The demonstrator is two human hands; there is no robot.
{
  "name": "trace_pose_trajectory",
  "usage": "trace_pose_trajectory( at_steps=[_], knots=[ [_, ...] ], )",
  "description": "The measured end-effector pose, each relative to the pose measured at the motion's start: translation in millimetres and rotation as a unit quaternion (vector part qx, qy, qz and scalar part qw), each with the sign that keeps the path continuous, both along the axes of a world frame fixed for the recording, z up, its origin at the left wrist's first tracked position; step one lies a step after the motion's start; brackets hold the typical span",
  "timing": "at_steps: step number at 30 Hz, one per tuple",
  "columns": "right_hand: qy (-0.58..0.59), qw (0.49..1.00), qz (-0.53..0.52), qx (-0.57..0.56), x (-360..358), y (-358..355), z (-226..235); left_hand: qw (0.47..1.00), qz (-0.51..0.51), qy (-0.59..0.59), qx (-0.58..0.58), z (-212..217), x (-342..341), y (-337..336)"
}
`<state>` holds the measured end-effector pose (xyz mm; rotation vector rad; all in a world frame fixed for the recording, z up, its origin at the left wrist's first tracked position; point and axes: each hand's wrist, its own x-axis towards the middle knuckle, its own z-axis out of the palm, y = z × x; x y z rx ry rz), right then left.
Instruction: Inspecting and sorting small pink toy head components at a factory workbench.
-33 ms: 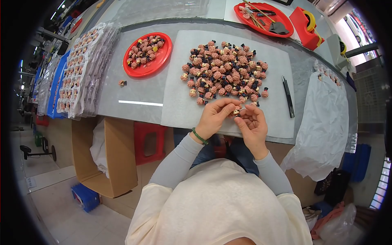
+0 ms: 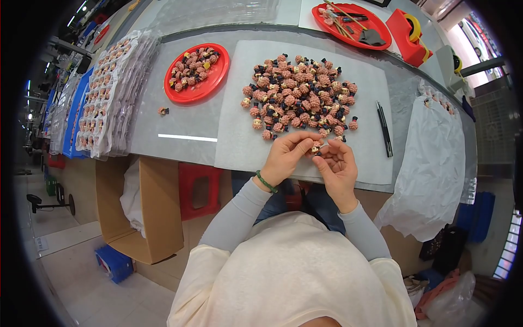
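Bench [image 2: 180, 143]: grey, under a white mat [image 2: 239, 147].
Hands: left hand [image 2: 287, 155] and right hand [image 2: 336, 170] pinched one charm [image 2: 315, 148].
Pile [image 2: 299, 95]: beyond.
Floor [image 2: 81, 256]: pale, held a box [image 2: 144, 218].

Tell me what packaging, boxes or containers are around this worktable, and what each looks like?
Clear blister trays: stacked at the table's left, pockets holding small pinkish pieces.
Cardboard box: brown, open, on the floor under the table's left.
White plastic bag: draped over the table's right edge.
Blue crate: small, on the floor.
Tape dispenser: red, far right.
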<state>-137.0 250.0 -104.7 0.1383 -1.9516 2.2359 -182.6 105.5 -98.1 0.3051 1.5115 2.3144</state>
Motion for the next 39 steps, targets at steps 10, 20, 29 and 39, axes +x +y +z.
trace_pose_trajectory(
  at_steps=[10,20,29,39],
  knots=[
    [0.028,0.998,-0.040,0.028,1,1,-1,1.000,-0.023,-0.011,0.016,2,-2,1],
    [0.072,0.968,-0.114,0.211,-5,22,11,0.999,-0.029,-0.027,0.003,9,-2,1],
    [0.138,0.858,-0.100,0.485,-20,44,25,0.993,-0.020,-0.108,0.051,6,-3,1],
    [0.143,0.933,-0.110,0.311,-11,12,34,0.998,-0.022,-0.035,-0.037,8,3,5]
  ],
)
